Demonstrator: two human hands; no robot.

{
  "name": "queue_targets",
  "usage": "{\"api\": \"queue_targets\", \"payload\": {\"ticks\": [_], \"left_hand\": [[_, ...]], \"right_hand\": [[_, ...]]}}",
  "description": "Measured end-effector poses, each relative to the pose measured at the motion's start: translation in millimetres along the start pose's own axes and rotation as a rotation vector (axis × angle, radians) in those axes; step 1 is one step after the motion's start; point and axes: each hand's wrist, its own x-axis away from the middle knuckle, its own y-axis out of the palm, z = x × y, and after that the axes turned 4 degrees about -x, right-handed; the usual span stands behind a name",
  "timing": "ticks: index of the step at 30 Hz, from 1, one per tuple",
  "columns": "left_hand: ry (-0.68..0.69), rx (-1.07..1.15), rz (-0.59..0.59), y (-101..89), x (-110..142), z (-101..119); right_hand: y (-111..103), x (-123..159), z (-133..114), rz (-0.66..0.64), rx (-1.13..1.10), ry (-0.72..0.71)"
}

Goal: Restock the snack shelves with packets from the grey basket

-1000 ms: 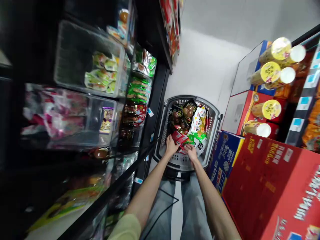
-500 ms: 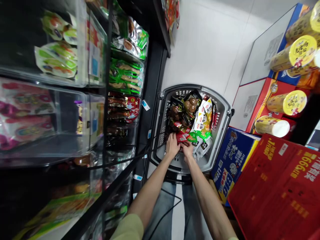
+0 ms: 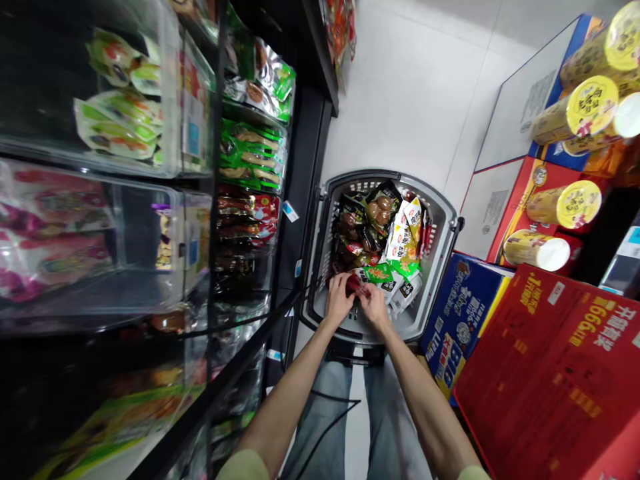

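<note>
A grey shopping basket stands on the floor with several snack packets in it. My left hand and my right hand are both over its near part, closed on a dark red snack packet between them. Just beyond the fingers lies a green packet. White and yellow packets are heaped to the right of centre, with silver-white packets nearer to me. Dark packets with brown round food fill the far left of the basket.
To the left, a black shelf holds clear bins and hanging rows of green packets. Stacked at right are a red carton, a blue box and yellow-lidded cups. A black cable crosses from shelf to basket.
The red packet has turned and shifted slightly left in my hands, now showing a darker side. The green packet beyond it shows more fully. My hands have moved a little nearer to me.
</note>
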Motion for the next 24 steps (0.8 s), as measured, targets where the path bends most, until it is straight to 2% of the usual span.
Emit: {"api": "queue_targets", "payload": {"ticks": [5, 8, 10, 12, 14, 16, 18, 20, 22, 24], "left_hand": [[-0.179, 0.223, 0.062, -7.9, 32, 10], [-0.335, 0.333, 0.098, -16.9, 63, 21], [-0.481, 0.45, 0.022, -28.8, 84, 31], [-0.651, 0.588, -0.122, -44.1, 102, 39], [-0.769, 0.665, -0.252, -59.0, 115, 44], [-0.789, 0.66, -0.284, -70.3, 124, 45], [-0.76, 0.651, -0.24, -77.4, 130, 43], [-0.715, 0.649, -0.16, -82.0, 135, 40], [-0.687, 0.649, -0.086, -86.2, 138, 38], [-0.674, 0.657, -0.039, -90.0, 141, 39]], "right_hand": [[-11, 60, -13, -0.061, 0.087, -0.185], [-17, 99, -19, -0.1, 0.294, -0.437], [-21, 121, -24, -0.161, 0.455, -0.644], [-26, 135, -30, -0.238, 0.531, -0.796], [-32, 143, -37, -0.308, 0.532, -0.899], [-38, 145, -45, -0.384, 0.479, -0.941], [-45, 140, -53, -0.502, 0.38, -0.906], [-49, 128, -55, -0.566, 0.24, -0.769], [-51, 107, -52, -0.454, 0.135, -0.54], [-48, 78, -43, -0.259, 0.194, -0.256]]}}
